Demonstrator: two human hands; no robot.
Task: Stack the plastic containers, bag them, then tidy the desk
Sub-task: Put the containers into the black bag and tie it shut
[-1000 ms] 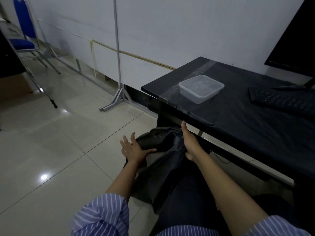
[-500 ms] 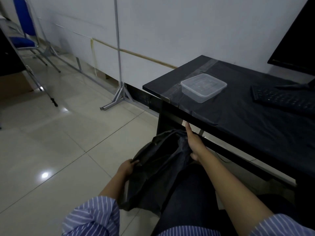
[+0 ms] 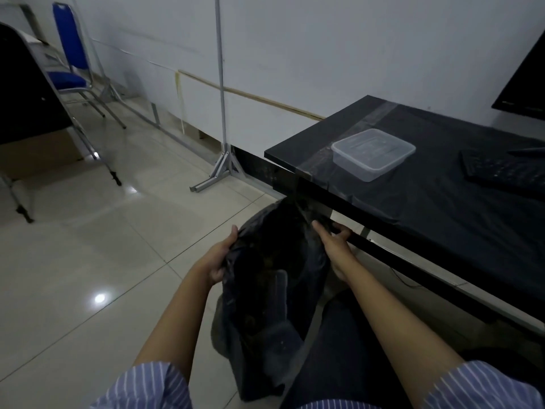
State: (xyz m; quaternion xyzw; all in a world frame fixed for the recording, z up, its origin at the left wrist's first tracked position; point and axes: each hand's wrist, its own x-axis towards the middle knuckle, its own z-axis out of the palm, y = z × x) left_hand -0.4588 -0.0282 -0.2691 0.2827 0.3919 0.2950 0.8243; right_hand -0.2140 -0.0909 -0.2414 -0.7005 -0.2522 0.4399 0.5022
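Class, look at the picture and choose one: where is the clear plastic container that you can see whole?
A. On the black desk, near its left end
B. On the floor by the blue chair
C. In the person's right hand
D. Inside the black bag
A: the clear plastic container sits on the black desk near its left end, while both hands hold the black bag below.

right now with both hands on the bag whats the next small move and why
Probably free the right hand and reach for the plastic container left on the desk, while the left hand holds the black bag open.
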